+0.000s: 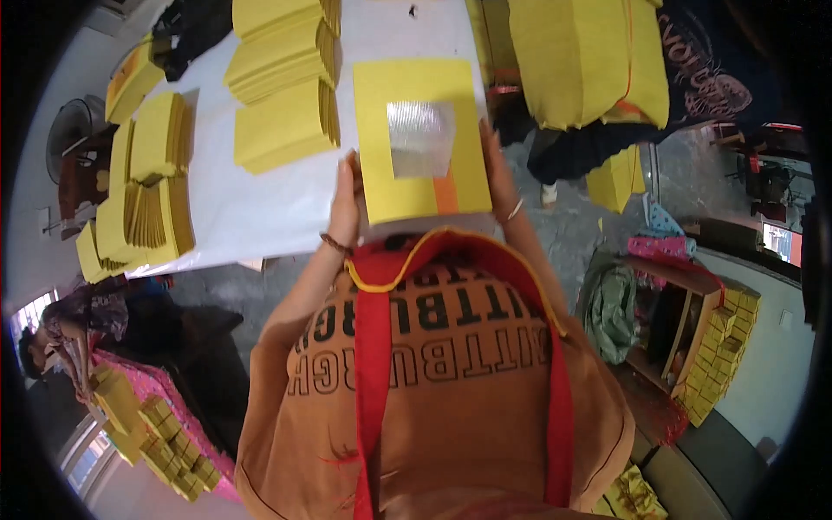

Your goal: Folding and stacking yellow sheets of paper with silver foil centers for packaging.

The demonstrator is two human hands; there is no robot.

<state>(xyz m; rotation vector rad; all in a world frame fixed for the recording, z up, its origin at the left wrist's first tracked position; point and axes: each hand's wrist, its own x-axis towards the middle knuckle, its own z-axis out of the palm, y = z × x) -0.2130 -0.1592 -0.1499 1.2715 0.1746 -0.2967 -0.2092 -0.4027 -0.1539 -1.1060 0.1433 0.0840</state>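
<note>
A stack of yellow joss paper (374, 130) sits upright to me at the table's near edge, a silver foil square (421, 139) and an orange strip on its top sheet. My left hand (346, 198) presses along its left side, thumb pointing up the edge. Against the right side lies my right hand (497, 173), so the stack is held between both. Most of my fingers are hidden by the paper and the hands' own edges. Just left of it, fanned bundles of yellow paper (286, 130) lie in a column.
The white-covered table (217, 217) carries more yellow bundles (160, 139) at its left edge. Large tied yellow bundles (589, 61) stand at the right, by a person in dark clothing (719, 69). Another person (65, 338) is at the lower left, near yellow packets (173, 451).
</note>
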